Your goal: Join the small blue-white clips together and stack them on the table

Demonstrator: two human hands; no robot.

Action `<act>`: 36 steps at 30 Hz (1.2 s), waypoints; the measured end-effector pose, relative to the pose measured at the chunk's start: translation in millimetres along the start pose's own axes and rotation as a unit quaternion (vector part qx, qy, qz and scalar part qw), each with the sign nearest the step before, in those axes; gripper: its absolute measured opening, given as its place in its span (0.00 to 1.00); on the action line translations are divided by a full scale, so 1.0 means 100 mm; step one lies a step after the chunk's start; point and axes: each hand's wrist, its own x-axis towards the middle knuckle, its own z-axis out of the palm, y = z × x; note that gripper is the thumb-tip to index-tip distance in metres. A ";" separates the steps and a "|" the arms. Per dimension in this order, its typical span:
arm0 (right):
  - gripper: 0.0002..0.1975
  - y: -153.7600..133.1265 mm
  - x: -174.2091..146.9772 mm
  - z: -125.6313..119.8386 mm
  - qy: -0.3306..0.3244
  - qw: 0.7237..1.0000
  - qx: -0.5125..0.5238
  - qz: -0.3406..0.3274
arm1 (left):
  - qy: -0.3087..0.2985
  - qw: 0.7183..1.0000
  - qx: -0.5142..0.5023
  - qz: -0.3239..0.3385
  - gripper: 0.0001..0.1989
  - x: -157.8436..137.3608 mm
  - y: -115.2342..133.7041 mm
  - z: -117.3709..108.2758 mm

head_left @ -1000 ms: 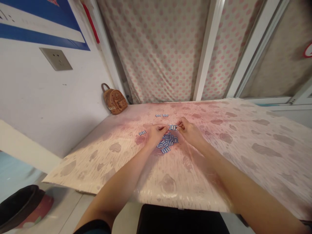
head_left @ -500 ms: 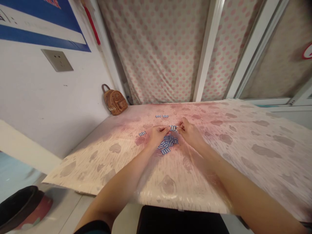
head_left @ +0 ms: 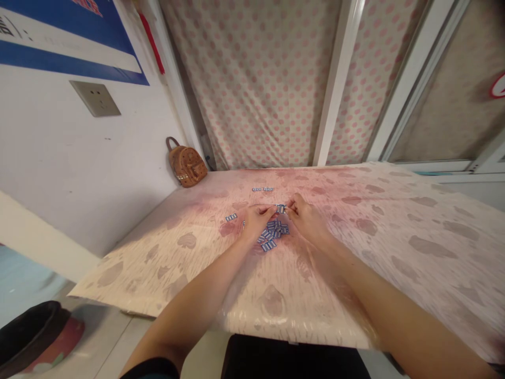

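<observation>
Between my two hands is a small flat blue-and-white piece with pale rectangular panels, held above the table. My left hand pinches its left end between thumb and fingers. The right end is in the closed fingertips of my right hand. Just below my hands lies a loose pile of similar blue-and-white pieces, partly hidden by my left hand. One more such piece lies apart to the left. Two others form a short row farther back. What the pieces are I cannot make out.
A patterned pinkish cover lies over the table. A small brown backpack-shaped bag stands at the back left corner by the wall. Behind the table hangs a dotted curtain. A dark-rimmed pot is on the floor at lower left.
Both hands stay almost in place, still on the same piece, which looks slightly turned. The whole view has shifted a little.
</observation>
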 end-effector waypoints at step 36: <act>0.19 0.06 0.03 -0.01 -0.031 0.996 -0.055 -0.063 | 0.007 1.000 0.026 0.000 0.10 -0.06 0.13 0.02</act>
